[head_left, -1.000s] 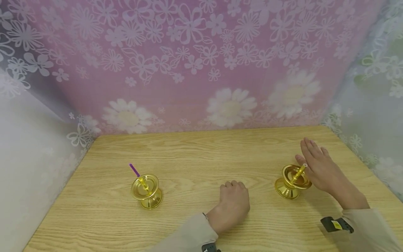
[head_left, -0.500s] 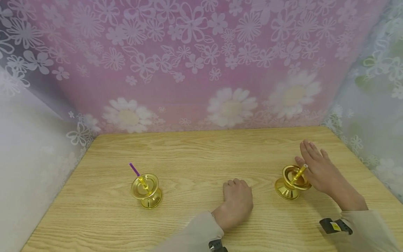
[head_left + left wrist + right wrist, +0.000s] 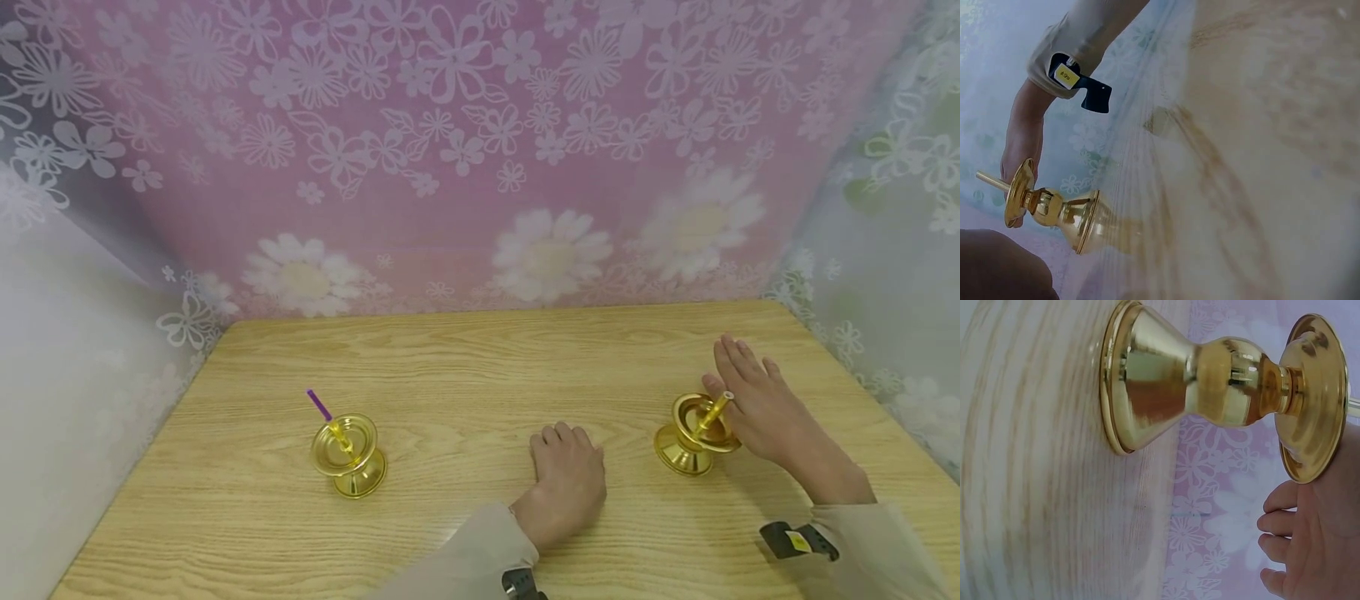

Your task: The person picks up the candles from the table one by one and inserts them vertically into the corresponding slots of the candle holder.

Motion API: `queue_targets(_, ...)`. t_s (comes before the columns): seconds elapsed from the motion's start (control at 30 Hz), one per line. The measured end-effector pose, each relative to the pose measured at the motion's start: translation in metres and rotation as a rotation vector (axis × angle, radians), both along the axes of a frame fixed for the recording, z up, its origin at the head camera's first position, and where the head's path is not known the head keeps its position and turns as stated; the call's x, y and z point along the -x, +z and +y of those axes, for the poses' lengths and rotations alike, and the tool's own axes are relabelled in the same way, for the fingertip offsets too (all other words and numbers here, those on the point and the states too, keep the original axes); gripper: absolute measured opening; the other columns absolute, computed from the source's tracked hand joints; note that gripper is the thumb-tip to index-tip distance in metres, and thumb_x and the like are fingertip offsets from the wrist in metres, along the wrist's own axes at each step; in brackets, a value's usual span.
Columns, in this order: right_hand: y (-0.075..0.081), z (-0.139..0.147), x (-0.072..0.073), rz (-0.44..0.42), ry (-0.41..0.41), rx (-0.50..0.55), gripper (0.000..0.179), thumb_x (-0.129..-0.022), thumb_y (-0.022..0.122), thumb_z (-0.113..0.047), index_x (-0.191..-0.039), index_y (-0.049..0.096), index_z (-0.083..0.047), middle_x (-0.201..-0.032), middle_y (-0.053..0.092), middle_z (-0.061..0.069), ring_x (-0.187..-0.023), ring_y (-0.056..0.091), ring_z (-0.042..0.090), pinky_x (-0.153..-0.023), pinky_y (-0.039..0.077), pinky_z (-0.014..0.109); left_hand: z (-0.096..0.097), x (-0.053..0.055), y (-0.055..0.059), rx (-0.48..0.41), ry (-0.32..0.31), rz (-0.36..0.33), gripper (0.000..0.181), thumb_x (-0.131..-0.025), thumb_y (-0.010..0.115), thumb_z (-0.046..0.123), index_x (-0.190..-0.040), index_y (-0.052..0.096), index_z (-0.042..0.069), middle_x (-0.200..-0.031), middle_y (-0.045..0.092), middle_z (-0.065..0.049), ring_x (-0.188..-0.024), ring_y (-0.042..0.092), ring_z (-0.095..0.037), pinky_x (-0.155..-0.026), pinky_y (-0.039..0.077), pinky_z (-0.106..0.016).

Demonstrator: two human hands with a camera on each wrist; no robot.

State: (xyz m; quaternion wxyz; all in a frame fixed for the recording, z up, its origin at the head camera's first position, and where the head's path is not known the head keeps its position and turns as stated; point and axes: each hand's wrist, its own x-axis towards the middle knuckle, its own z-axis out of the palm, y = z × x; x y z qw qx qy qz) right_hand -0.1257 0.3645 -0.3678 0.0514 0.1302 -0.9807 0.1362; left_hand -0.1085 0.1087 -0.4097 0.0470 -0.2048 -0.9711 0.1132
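A pale, rectangular wood-grain table (image 3: 450, 367) fills the lower frame. At lower right, the right hand (image 3: 757, 408) has its fingers straight, palm beside a shiny gold metal holder (image 3: 682, 457), dish-topped, its flared foot probably keeping it upright. The left hand (image 3: 567, 479) is at lower centre; with fingertips hidden, its finger state cannot be told. A matching gold metal holder (image 3: 363, 477), lower left, has a slim yellow tube (image 3: 339, 433), seemingly the socket for a tilted, thin purple stick (image 3: 318, 404).

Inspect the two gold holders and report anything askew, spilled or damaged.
Nothing looks spilled, tipped or visibly damaged. One mismatch: the left gold holder has a purple stick rising from its yellow stem; the right gold holder shows no such stick.
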Motion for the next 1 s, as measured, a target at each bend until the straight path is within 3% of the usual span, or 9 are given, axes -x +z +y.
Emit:
queue_targets(0.33, -0.003, 0.001, 0.001, 0.023, 0.005, -0.004, 0.061, -0.108, 0.025, -0.027, -0.148, 0.002, 0.012, -0.153, 0.001, 0.036, -0.143, -0.007, 0.045, -0.112, -0.008, 0.062, 0.004, 0.003, -0.005, 0.003, 0.051, -0.023, 0.038, -0.102, 0.042, 0.04, -0.082, 0.056, 0.011, -0.069, 0.045, -0.003, -0.061, 0.039, -0.015, -0.055, 0.031, -0.028)
queue_targets(0.57, -0.007, 0.009, -0.001, 0.079, 0.046, -0.038, 0.059, -0.099, 0.033, -0.001, -0.146, 0.002, 0.017, -0.151, 0.004, 0.039, -0.143, -0.007, 0.046, -0.111, -0.006, 0.064, 0.007, 0.002, -0.007, 0.018, 0.073, -0.027, 0.032, -0.099, 0.047, 0.039, -0.084, 0.054, 0.012, -0.07, 0.043, -0.003, -0.061, 0.037, -0.015, -0.056, 0.03, -0.027)
queue_targets(0.8, -0.007, 0.014, -0.001, 0.079, 0.048, -0.054, 0.056, -0.106, 0.026, -0.013, -0.147, 0.0, 0.015, -0.152, 0.0, 0.038, -0.143, -0.006, 0.046, -0.111, -0.008, 0.063, 0.007, 0.003, -0.007, 0.044, 0.075, -0.041, 0.03, -0.097, 0.05, 0.038, -0.083, 0.054, 0.011, -0.07, 0.043, -0.003, -0.061, 0.036, -0.014, -0.056, 0.03, -0.027)
queue_targets(1.0, -0.009, 0.015, -0.001, 0.102, 0.091, -0.065, 0.055, -0.105, 0.028, -0.008, -0.147, 0.002, 0.015, -0.152, 0.001, 0.037, -0.144, -0.007, 0.043, -0.111, -0.006, 0.065, 0.008, 0.004, -0.006, 0.06, 0.077, -0.053, 0.031, -0.096, 0.051, 0.039, -0.082, 0.054, 0.011, -0.07, 0.044, -0.002, -0.062, 0.038, -0.014, -0.056, 0.031, -0.027)
